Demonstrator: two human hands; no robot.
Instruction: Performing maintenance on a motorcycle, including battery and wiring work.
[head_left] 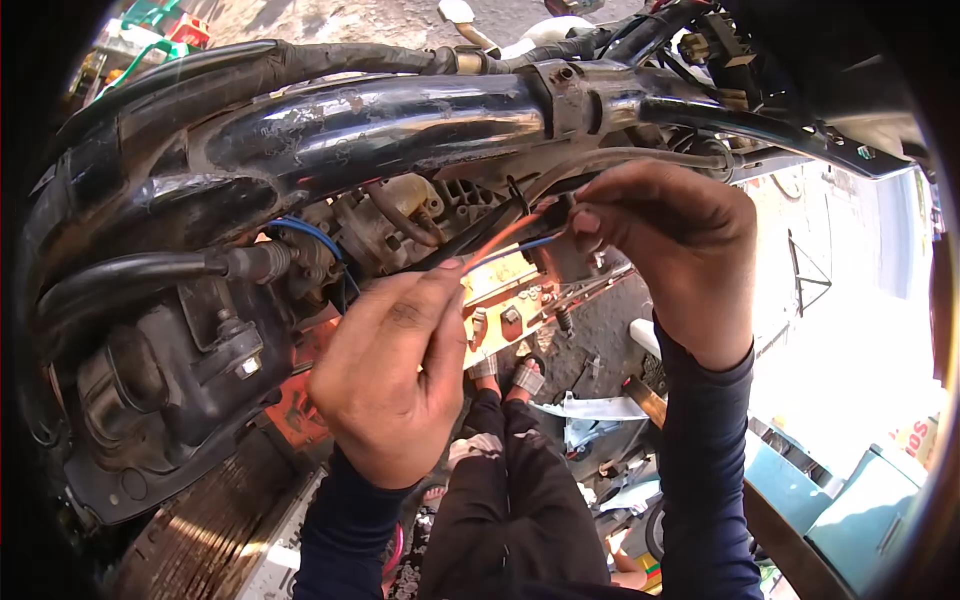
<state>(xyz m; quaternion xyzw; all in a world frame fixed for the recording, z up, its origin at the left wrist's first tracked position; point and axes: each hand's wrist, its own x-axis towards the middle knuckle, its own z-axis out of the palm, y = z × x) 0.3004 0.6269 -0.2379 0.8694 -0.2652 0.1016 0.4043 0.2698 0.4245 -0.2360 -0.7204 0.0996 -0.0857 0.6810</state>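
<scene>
My left hand is closed, its thumb and fingertips pinching an orange wire. A blue wire runs just below the orange one, toward the same fingertips; whether they grip it too I cannot tell. The wires stretch across to my right hand, which is closed with thumb and forefinger around a small dark piece at their other end. Its fingers partly hide that piece. Both hands are held in front of a motorcycle's black frame tube, with the engine parts behind and to the left.
A black hose and a dark engine cover stand close on the left. Below the hands lies an orange-yellow board with bolts and small parts. Tools and light blue panels lie on the ground. A blue box stands at lower right.
</scene>
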